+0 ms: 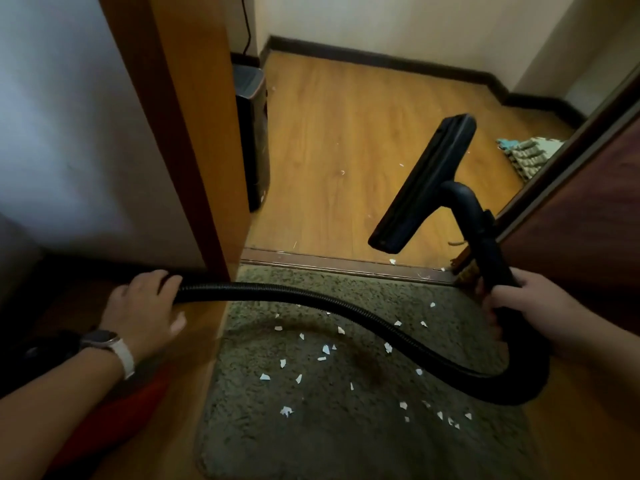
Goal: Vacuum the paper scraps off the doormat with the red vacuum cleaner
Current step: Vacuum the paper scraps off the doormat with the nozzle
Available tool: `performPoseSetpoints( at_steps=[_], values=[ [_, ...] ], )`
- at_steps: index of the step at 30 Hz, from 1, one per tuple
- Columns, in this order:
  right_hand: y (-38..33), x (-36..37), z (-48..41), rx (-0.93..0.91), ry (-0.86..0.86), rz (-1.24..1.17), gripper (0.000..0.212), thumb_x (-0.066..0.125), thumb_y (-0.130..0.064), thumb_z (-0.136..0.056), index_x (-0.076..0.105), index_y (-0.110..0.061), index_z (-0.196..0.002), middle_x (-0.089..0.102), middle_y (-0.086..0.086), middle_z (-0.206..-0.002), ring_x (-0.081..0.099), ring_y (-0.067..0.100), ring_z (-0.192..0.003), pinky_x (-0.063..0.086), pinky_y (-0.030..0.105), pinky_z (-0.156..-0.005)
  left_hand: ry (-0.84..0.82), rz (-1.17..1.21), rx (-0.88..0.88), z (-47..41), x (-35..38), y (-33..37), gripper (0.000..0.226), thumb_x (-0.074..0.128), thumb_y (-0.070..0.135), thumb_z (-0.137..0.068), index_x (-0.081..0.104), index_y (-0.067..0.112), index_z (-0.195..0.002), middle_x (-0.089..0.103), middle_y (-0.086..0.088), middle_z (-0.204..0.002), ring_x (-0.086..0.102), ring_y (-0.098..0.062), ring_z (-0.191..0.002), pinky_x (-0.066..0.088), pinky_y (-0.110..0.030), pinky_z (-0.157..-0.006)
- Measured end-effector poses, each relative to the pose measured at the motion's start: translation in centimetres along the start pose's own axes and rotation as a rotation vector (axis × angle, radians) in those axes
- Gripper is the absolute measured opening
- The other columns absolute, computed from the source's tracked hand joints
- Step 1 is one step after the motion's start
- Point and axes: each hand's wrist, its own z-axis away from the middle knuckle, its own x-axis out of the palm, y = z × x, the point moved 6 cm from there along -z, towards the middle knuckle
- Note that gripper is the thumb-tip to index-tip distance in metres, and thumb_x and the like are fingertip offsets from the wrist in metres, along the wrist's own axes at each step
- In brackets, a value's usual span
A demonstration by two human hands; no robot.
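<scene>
While the right hand [519, 308] grasps the lower end of the smooth black plastic wand [485, 244], the left hand [145, 306] curls its fingers over the ribbed black hose [277, 291], which bends in a wide loop across the doormat [346, 452]. The long, flat floor nozzle [422, 181] is tilted and appears raised beyond the mat, before the glossy wooden floor [346, 116]. Small white paper scraps [325, 348], torn and irregular, lie scattered on the shaggy grey-green pile. The red vacuum cleaner [114, 424] shows partly under the left forearm, whose wrist carries a watch [102, 339] with a white strap.
</scene>
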Motion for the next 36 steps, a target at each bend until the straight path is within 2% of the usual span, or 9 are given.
performPoseSetpoints(
  at_steps=[3, 7, 10, 15, 19, 23, 27, 33, 36],
  values=[
    [-1.1, 2.1, -1.4, 0.0, -0.022, -0.075, 0.007, 0.054, 0.002, -0.088, 0.055, 0.0, -0.094, 0.054, 0.015, -0.065, 0.055, 0.026, -0.051, 0.048, 0.032, -0.048, 0.071, 0.179, 0.244, -0.5, -3.5, 7.4, 0.05, 0.055, 0.045, -0.076, 0.071, 0.008, -0.104, 0.067, -0.012, -0.103, 0.065, -0.034, -0.092, 0.053, -0.044, -0.072],
    [-1.5, 5.9, -2.5, 0.061, -0.067, -0.184, 0.011, 0.057, -0.002, -0.088, 0.053, 0.0, -0.098, 0.055, 0.014, -0.063, 0.055, 0.026, -0.05, 0.048, 0.031, -0.048, -0.267, 0.61, 0.423, 1.2, -7.3, 19.9, 0.036, 0.045, 0.05, -0.09, 0.065, 0.024, -0.106, 0.061, 0.01, -0.099, 0.057, -0.009, -0.091, 0.051, -0.032, -0.082],
    [-1.3, 7.6, -2.7, 0.041, -0.083, -0.186, 0.008, 0.059, -0.003, -0.086, 0.055, -0.004, -0.093, 0.057, 0.011, -0.061, 0.056, 0.025, -0.05, 0.048, 0.031, -0.049, -0.503, 1.01, 0.39, 2.7, -9.8, 28.1, 0.042, 0.064, 0.044, -0.089, 0.058, 0.023, -0.125, 0.062, 0.01, -0.115, 0.059, -0.005, -0.102, 0.051, -0.028, -0.091],
    [-1.2, 8.0, -2.5, -0.046, 0.005, -0.101, 0.01, 0.062, -0.009, -0.082, 0.053, -0.008, -0.086, 0.054, 0.01, -0.062, 0.055, 0.024, -0.051, 0.048, 0.035, -0.053, -0.809, 1.706, 0.114, 3.7, -9.4, 35.6, 0.056, 0.078, 0.03, -0.077, 0.048, 0.029, -0.123, 0.065, 0.007, -0.12, 0.063, -0.009, -0.113, 0.05, -0.038, -0.102],
    [-1.4, 7.5, -2.3, -0.069, 0.04, -0.236, 0.013, 0.059, -0.009, -0.09, 0.047, -0.011, -0.093, 0.054, 0.01, -0.067, 0.054, 0.025, -0.056, 0.05, 0.034, -0.051, -0.825, 1.695, 0.099, 5.2, -8.8, 38.3, 0.037, 0.076, 0.035, -0.069, 0.066, 0.019, -0.102, 0.07, 0.001, -0.098, 0.066, -0.015, -0.099, 0.052, -0.042, -0.098],
    [-2.3, 7.6, -3.2, -0.073, -0.004, -0.344, 0.016, 0.059, -0.007, -0.092, 0.046, -0.01, -0.102, 0.054, 0.012, -0.074, 0.057, 0.025, -0.057, 0.053, 0.036, -0.055, -0.761, 1.794, -0.026, 5.6, -8.9, 38.5, 0.02, 0.071, 0.026, -0.072, 0.061, 0.01, -0.077, 0.067, -0.007, -0.07, 0.066, -0.021, -0.069, 0.055, -0.045, -0.082],
    [-2.6, 6.3, -5.3, -0.055, -0.016, -0.396, 0.016, 0.06, -0.007, -0.091, 0.049, -0.009, -0.103, 0.054, 0.012, -0.073, 0.056, 0.022, -0.052, 0.052, 0.034, -0.053, -0.778, 1.844, 0.038, 5.2, -8.9, 37.6, 0.025, 0.071, 0.005, -0.083, 0.048, 0.013, -0.087, 0.058, -0.007, -0.069, 0.059, -0.021, -0.059, 0.052, -0.035, -0.062],
    [-0.6, 0.5, -6.7, -0.072, 0.181, -0.278, 0.023, 0.061, -0.008, -0.089, 0.051, -0.008, -0.109, 0.057, 0.012, -0.081, 0.06, 0.023, -0.057, 0.056, 0.039, -0.06, -0.948, 1.314, 0.346, 7.4, -4.4, 36.0, 0.032, 0.076, 0.011, -0.079, 0.045, 0.022, -0.076, 0.052, 0.007, -0.065, 0.054, -0.004, -0.054, 0.046, -0.021, -0.056],
    [1.2, -2.5, -6.6, -0.064, 0.337, -0.187, 0.03, 0.061, -0.01, -0.085, 0.05, -0.008, -0.113, 0.058, 0.015, -0.087, 0.062, 0.025, -0.061, 0.059, 0.048, -0.066, -0.957, 1.123, 0.332, 7.6, -2.1, 33.7, 0.025, 0.074, 0.028, -0.072, 0.051, 0.021, -0.078, 0.054, 0.007, -0.066, 0.053, -0.006, -0.053, 0.046, -0.027, -0.058]
  ],
)
